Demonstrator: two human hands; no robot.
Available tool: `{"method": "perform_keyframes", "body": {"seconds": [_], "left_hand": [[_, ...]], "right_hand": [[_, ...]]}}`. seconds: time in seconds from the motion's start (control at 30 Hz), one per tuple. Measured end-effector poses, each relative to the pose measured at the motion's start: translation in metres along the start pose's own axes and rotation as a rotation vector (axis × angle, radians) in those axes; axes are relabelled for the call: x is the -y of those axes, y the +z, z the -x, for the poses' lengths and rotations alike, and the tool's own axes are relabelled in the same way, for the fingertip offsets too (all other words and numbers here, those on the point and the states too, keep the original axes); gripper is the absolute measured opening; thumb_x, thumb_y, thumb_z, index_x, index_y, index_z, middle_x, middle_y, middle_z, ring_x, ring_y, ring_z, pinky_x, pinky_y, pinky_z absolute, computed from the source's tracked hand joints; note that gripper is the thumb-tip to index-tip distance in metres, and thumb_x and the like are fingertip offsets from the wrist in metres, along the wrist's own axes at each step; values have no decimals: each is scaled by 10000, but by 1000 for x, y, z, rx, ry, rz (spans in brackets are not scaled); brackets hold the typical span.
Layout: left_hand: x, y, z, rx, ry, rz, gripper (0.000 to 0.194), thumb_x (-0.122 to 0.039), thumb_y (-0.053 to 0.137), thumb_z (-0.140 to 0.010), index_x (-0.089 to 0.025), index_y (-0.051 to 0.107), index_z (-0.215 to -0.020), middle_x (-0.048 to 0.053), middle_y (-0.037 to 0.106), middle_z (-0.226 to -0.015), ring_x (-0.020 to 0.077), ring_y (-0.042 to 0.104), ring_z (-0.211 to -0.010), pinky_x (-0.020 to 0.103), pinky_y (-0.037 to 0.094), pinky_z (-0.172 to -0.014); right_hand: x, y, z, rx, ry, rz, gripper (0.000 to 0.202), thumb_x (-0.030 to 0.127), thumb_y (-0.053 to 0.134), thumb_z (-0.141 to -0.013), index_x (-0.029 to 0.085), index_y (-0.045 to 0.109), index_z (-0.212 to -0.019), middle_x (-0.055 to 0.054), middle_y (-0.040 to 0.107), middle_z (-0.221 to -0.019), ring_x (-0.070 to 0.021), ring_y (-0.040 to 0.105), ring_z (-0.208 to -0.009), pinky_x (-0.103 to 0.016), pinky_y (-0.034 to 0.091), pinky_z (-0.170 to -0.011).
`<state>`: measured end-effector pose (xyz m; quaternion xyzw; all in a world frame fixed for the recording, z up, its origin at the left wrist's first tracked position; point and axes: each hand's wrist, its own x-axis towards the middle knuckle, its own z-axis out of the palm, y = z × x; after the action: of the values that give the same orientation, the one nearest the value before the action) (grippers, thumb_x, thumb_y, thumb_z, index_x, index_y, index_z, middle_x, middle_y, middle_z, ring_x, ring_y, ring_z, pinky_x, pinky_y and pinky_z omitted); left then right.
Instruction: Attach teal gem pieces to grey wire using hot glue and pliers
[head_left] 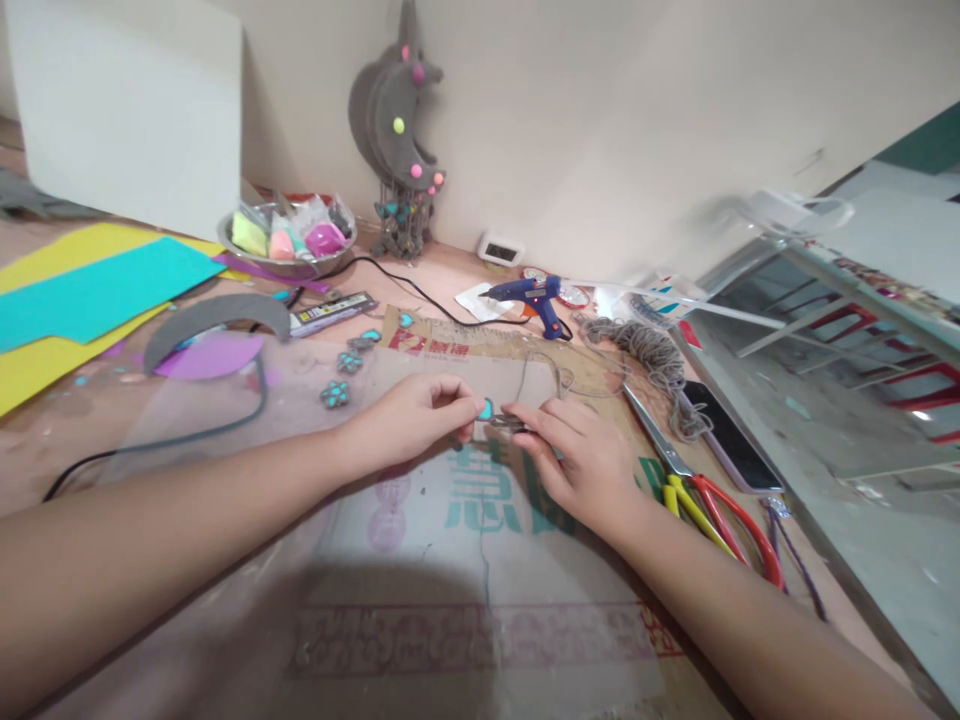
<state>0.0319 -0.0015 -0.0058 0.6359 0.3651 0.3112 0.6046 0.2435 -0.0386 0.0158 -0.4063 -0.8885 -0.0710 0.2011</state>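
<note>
Near the middle of the head view, my left hand (427,412) pinches a small turquoise piece (487,409) with a greyish edge between thumb and fingertips. Facing it, my right hand (581,455) is closed on a small dark, pointed tool (510,423), whose tip reaches toward the turquoise piece; my fingers cover most of it, so its kind is unclear. A thin grey cord (523,375) lies just behind my hands. To the left, a turquoise and grey flower (335,394) rests on the sheet, with a second flower (349,361) beyond it.
A blue glue gun (534,295) stands behind my hands. On the right lie large scissors (701,500), a phone (731,437) and a tangle of grey yarn (645,355). Back left are a metal bowl (285,266), a grey crescent (217,318) and coloured sheets (112,290). A moon decoration (390,120) hangs behind.
</note>
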Motion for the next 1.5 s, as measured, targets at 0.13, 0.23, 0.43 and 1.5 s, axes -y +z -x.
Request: {"method": "perform_keyframes", "body": {"seconds": [0.13,0.23,0.43,1.5], "left_hand": [[-1,0,0,-5,-5,-35,257,-338,510,-838,-142,570,-683,-7,595,-644,98,524,-606,233,389,-625],[-1,0,0,-9,-1,-40,251,-334,508,-839,-143,571,-689,-4,600,-649,102,536,-619,234,397,-637],[0,0,0,-11,6,-47,256,-338,512,-839,-144,573,-683,-10,600,-642,97,534,-610,228,396,-632],[-1,5,3,-204,180,-136,238,-369,479,-827,-157,546,-740,0,590,-698,136,555,-689,250,426,-690]], "right_hand": [[1,0,-1,-2,-22,10,277,264,452,-914,140,628,-1088,-49,576,-707,-166,495,-658,-290,365,-599],[0,0,-1,-9,-38,5,264,247,471,-907,129,632,-1079,-48,581,-701,-161,477,-637,-289,362,-596],[-1,1,0,-1,-49,1,249,231,475,-904,127,636,-1063,-45,590,-697,-156,472,-617,-294,361,-594],[2,17,-14,-56,650,-937,364,507,497,-816,154,588,-811,23,504,-558,-78,322,-410,-226,244,-392]]}}
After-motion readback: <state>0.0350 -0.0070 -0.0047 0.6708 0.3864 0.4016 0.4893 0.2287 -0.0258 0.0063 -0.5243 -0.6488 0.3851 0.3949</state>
